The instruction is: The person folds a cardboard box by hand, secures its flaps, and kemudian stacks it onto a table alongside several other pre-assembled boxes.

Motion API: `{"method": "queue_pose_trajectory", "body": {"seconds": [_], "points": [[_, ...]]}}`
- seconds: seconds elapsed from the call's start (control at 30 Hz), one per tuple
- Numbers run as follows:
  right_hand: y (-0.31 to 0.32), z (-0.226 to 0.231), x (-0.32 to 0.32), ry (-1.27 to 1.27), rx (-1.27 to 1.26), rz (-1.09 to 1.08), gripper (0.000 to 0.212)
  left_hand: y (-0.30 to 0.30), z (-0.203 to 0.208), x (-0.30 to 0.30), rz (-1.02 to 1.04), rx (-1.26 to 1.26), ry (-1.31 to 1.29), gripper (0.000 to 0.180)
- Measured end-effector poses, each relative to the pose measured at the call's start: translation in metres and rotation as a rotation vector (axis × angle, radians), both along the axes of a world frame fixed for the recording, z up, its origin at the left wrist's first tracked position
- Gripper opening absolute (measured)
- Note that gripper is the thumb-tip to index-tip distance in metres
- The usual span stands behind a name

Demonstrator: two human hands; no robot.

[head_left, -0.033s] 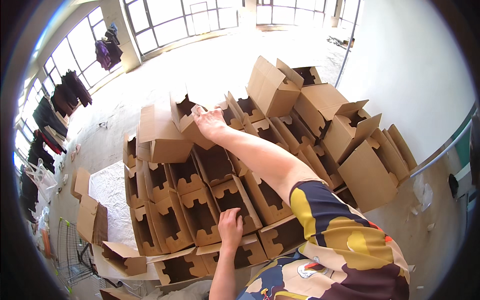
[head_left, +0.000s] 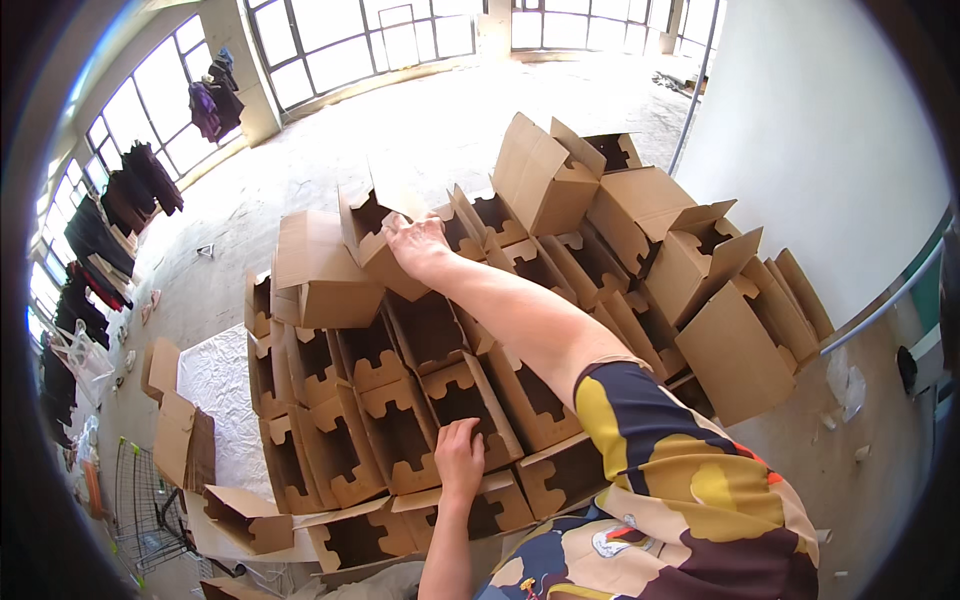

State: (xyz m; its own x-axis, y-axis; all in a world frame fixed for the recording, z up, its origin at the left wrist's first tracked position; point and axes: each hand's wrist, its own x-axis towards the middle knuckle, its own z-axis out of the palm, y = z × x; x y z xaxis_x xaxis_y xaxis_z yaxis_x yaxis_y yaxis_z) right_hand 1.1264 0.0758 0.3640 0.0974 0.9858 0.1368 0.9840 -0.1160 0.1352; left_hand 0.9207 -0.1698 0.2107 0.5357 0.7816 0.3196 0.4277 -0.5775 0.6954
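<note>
My right hand (head_left: 418, 246) reaches far out over the rows and is closed on the near right edge of an open cardboard box (head_left: 385, 262). That box stands tilted, higher than its neighbours, with a flap raised at its top. Closer in, my left hand (head_left: 460, 460) hovers over or rests at the rim of another open cardboard box (head_left: 470, 400); contact is hard to make out. Its fingers are loosely bent, the thumb apart, with nothing held. Around both hands are rows of open brown boxes with notched inner flaps, their insides dark.
A box lying on top (head_left: 325, 265) sits left of my right hand. More boxes are piled at the right, one large box (head_left: 735, 350) leaning. White sheeting (head_left: 225, 400), a wire cart (head_left: 145, 500) and hanging clothes (head_left: 130, 190) are at the left. A white wall (head_left: 820, 160) bounds the right.
</note>
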Motion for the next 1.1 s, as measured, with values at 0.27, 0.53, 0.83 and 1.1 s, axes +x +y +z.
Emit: {"method": "queue_pose_trajectory", "body": {"seconds": [0.27, 0.53, 0.83, 1.1], "points": [[0.007, -0.009, 0.026, 0.168, 0.026, -0.063, 0.037, -0.003, 0.001, 0.006, 0.022, 0.001, 0.043, 0.026], [-0.017, -0.019, 0.064, 0.143, 0.083, -0.001, 0.032, -0.004, 0.004, 0.008, 0.051, 0.012, 0.051, 0.024], [-0.06, -0.011, 0.091, 0.017, 0.121, 0.133, 0.026, -0.004, 0.003, 0.008, 0.067, 0.038, 0.1, 0.024], [-0.15, 0.073, 0.133, 0.298, 0.466, 0.059, 0.064, -0.005, 0.003, 0.012, 0.053, 0.028, 0.083, 0.023]]}}
